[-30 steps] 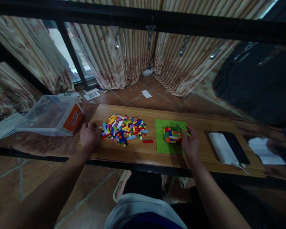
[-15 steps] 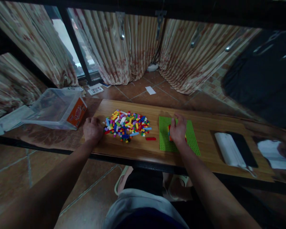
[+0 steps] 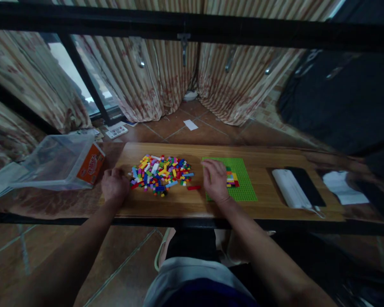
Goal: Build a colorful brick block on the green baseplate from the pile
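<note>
My left hand [image 3: 114,184] rests closed at the left end of the wooden board, just left of a heap of small mixed-colour building bricks [image 3: 160,171]. Whether anything is inside that fist is hidden. Over the left edge of the green baseplate [image 3: 247,183] is my right hand [image 3: 215,181], fingers stretched and slightly bent, with no brick visible in them. Right beside it, a patch of joined red, yellow, blue and other bricks [image 3: 232,178] sits on the baseplate. One long red brick [image 3: 193,187] lies between the heap and my right hand.
A clear plastic bin [image 3: 62,164] with an orange label stands left of the board [image 3: 179,209]. Toward the right end lie a white pouch [image 3: 288,187] with a strap, a dark flat object [image 3: 307,187] and crumpled white paper [image 3: 344,187]. Curtains hang behind.
My right hand has moved left off the joined bricks, which now show, to the baseplate's left edge. The whole view has shifted; my left hand stays closed at the board's left end.
</note>
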{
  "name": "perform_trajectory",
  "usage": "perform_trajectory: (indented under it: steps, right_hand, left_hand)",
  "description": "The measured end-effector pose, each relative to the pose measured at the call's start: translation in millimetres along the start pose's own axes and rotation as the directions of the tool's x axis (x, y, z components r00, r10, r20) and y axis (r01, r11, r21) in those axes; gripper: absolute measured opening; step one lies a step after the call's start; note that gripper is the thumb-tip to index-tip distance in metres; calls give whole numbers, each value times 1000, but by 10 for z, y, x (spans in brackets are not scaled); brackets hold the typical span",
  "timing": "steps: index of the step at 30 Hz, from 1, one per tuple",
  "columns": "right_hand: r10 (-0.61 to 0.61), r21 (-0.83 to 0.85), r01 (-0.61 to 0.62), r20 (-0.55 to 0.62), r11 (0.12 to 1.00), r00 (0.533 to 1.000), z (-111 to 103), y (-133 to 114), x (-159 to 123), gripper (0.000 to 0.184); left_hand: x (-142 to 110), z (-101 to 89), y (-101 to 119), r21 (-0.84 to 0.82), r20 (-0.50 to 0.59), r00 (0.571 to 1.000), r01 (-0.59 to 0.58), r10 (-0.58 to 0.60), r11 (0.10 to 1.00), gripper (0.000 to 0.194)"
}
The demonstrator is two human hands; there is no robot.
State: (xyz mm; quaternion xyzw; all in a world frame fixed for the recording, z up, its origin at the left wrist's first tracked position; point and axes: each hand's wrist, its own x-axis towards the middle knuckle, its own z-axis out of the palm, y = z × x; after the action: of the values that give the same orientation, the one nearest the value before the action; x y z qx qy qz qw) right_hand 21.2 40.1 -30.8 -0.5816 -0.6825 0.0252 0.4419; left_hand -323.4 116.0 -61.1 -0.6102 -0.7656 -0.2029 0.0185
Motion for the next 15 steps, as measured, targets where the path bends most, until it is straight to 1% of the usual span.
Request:
perform_trajectory:
  steps: [3,4,6,9,15]
  right_hand:
    - [-130,110,116,137,987,982,134,-446,-342,29]
    - [-147,145,125,151,981,978,179,-555,-455,29]
    - [-136,198,103,162,975,977,240,-687,-644,29]
    - [-97,214,60,166,975,981,244,-701,-797,30]
    - [34,227,-63,129,972,991,120,-526,-841,28]
  left_hand:
    - [18,-4,-6,1,-1,1000,3,-3,1000,30]
    - [21,-8,-6,1,5,1000,2,-2,1000,30]
    - [25,-18,-4,-1,16,1000,-4,4,1000,30]
    - [27,-28,-2,7,24,1000,-17,16,1000,31]
    - [10,-12,-15,35,13,1000,-15,15,999,31]
